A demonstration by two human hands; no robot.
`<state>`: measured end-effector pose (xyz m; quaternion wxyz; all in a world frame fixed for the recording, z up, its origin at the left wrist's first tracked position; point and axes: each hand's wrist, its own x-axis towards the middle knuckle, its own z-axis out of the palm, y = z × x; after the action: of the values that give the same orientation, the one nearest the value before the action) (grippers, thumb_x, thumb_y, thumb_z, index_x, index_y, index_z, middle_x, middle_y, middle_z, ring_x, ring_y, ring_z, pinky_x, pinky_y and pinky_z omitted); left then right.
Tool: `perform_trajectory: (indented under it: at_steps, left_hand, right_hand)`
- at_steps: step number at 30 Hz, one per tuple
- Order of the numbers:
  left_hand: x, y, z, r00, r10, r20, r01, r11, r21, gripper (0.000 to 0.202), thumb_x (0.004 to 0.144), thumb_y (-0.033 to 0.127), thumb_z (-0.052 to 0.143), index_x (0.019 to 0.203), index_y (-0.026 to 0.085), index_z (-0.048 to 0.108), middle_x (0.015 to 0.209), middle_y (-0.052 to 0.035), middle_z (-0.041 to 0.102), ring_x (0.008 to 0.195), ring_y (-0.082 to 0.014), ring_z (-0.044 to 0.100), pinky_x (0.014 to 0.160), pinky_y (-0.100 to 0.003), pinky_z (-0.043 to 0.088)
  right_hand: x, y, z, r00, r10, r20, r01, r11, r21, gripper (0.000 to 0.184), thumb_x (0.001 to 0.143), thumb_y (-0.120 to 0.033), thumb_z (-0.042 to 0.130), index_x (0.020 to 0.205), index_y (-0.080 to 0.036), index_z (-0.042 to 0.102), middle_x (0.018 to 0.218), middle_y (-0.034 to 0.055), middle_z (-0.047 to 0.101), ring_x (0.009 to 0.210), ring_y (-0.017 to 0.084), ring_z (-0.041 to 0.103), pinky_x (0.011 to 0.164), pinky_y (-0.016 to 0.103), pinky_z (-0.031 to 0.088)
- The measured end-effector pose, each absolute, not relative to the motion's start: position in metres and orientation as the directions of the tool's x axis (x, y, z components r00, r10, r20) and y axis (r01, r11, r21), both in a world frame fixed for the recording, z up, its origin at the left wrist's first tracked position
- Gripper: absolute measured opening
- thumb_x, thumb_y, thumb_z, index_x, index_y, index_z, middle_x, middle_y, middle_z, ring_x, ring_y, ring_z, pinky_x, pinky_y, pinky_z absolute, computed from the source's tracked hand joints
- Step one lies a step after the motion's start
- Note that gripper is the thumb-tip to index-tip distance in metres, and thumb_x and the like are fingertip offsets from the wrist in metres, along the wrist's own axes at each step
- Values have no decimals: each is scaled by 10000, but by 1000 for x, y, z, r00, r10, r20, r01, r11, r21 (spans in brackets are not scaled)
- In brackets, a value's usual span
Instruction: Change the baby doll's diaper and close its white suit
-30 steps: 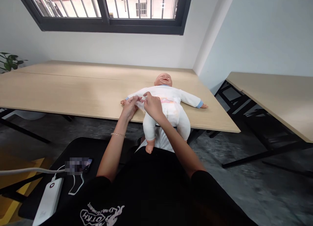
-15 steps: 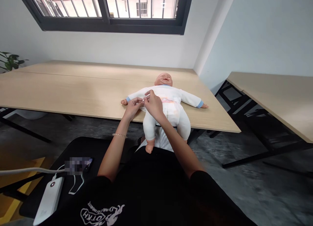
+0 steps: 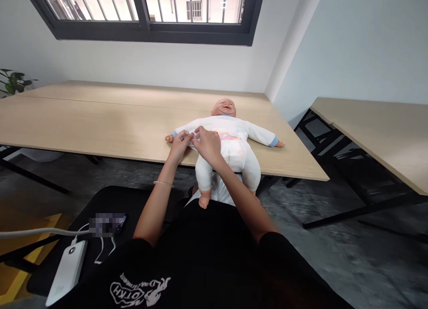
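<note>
A baby doll [image 3: 224, 107] lies on its back on the table, its legs hanging over the front edge. It wears a white long-sleeved top [image 3: 230, 125] with blue cuffs and a white diaper [image 3: 238, 154] with a pink and orange waistband. Beside the doll's left-hand side in view, my left hand [image 3: 180, 144] is closed in a pinch below the sleeve. My right hand [image 3: 207, 145] reaches across the doll's hip, its thumb and fingers drawn together close to the left fingertips. What lies between the fingertips is too small to make out; white cloth is right by them.
The wooden table [image 3: 110, 121] stands against the wall under a barred window [image 3: 197, 6]. Another table [image 3: 374, 130] is across a gap at right. On a black chair [image 3: 110, 197] at lower left lie a white power bank [image 3: 68, 269], cables and a blurred phone-like device [image 3: 107, 224].
Both hands have shifted slightly left and up, away from the doll's waist, still close together. The doll lies as before.
</note>
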<state>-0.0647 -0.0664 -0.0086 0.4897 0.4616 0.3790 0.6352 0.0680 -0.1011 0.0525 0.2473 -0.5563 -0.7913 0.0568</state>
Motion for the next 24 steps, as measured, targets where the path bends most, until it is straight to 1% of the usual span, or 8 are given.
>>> perform_trajectory:
  at_steps: [2,4,8,12,15,18,21,24]
  left_hand:
    - [-65,-68,-8,-59,970,236,-282,-243,928,322,829,280,803,697,164,533,670,21,528,634,-85,459,603,-178,353]
    - [-66,-70,-7,-16,969,246,-295,-239,925,332,835,300,804,703,164,532,679,14,546,638,-86,463,611,-179,358]
    - [-67,-71,-6,15,971,238,-290,-224,931,334,832,321,815,709,159,550,682,16,537,635,-83,458,615,-180,363]
    - [-67,-70,-7,26,967,254,-296,-236,926,322,822,329,827,727,154,574,698,16,537,656,-84,471,621,-176,378]
    - [-67,-70,-7,-19,973,232,-324,-225,919,331,819,303,825,712,163,545,684,31,503,635,-78,462,591,-170,370]
    - [-67,-71,-6,-71,983,170,-367,-184,912,297,835,240,775,700,172,519,682,33,502,609,-79,477,570,-176,389]
    - [-66,-71,-5,-84,990,115,-391,-139,910,255,837,191,722,687,176,516,684,23,534,609,-86,515,590,-193,438]
    - [-67,-71,-4,-87,992,96,-411,-123,903,253,820,175,715,672,178,510,652,27,521,600,-85,520,594,-190,438]
  right_hand:
    - [67,-99,53,-252,913,320,868,360,-343,175,1051,-255,580,1165,-139,643,1109,97,775,1106,259,699,1009,370,416]
    - [67,-98,53,-241,916,322,875,348,-336,146,1059,-228,552,1121,-135,647,1096,105,772,1081,263,701,985,369,419]
    - [68,-99,53,-228,905,358,848,365,-383,171,1060,-167,490,1153,-118,625,1062,109,770,1026,261,700,951,361,429]
    - [68,-100,51,-178,893,414,838,358,-412,228,997,-82,463,1150,-110,629,1102,125,746,1042,267,662,913,356,446]
    - [67,-99,50,-168,875,454,854,359,-376,234,973,-66,471,1091,-111,668,1138,145,720,1097,282,614,959,366,447]
    - [67,-100,49,-157,878,453,890,325,-320,268,988,-72,455,1080,-103,704,1159,163,698,1142,302,579,1019,389,439]
    - [67,-102,52,-178,898,403,916,301,-266,295,1008,-86,439,1098,-95,720,1214,185,676,1183,303,563,1037,390,436]
    - [64,-102,55,-202,925,321,936,279,-214,320,1015,-82,428,1079,-107,741,1223,207,684,1213,306,570,1008,396,441]
